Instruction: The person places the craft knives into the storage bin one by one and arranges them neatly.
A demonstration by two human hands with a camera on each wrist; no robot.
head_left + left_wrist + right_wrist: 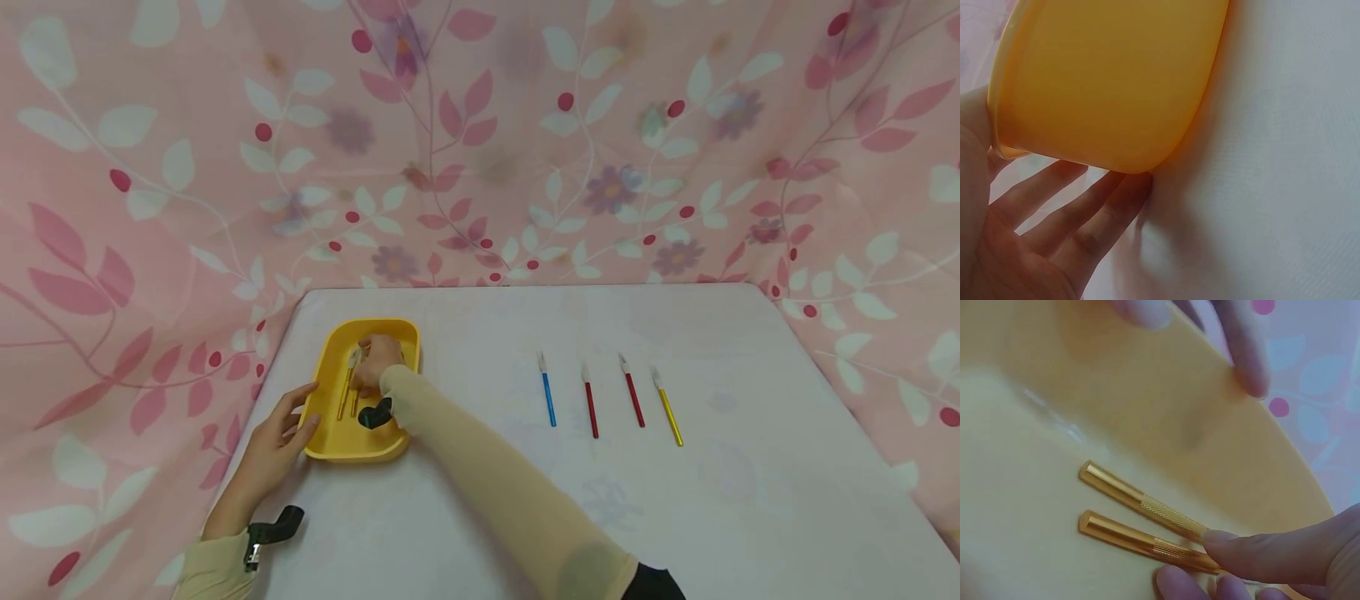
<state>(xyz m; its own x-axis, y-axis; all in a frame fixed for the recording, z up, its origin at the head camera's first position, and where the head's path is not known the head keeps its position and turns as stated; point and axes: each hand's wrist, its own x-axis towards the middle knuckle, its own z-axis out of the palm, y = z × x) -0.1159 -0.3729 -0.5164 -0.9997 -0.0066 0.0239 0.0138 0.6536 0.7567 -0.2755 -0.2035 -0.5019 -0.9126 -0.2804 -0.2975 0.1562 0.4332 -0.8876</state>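
A yellow plastic tray [330, 442] stands at the left of the table. My left hand [273, 450] holds its near left side, thumb at the rim and fingers against the outer wall [1110, 75]. Inside the tray, my right hand [378, 362] reaches down to two gold-handled craft knives lying side by side. Thumb and fingertips pinch the lower craft knife [1122, 536] around its knurled grip in the right wrist view. The other craft knife [1119, 481] lies just above it, close by the thumb. The blade ends are hidden by the hand.
To the right on the white-covered table [480, 500] lie a blue craft knife [549, 400], two red craft knives [591, 408] and a yellow one [670, 417], spaced apart in a row. A pink floral curtain [480, 167] hangs behind and at both sides.
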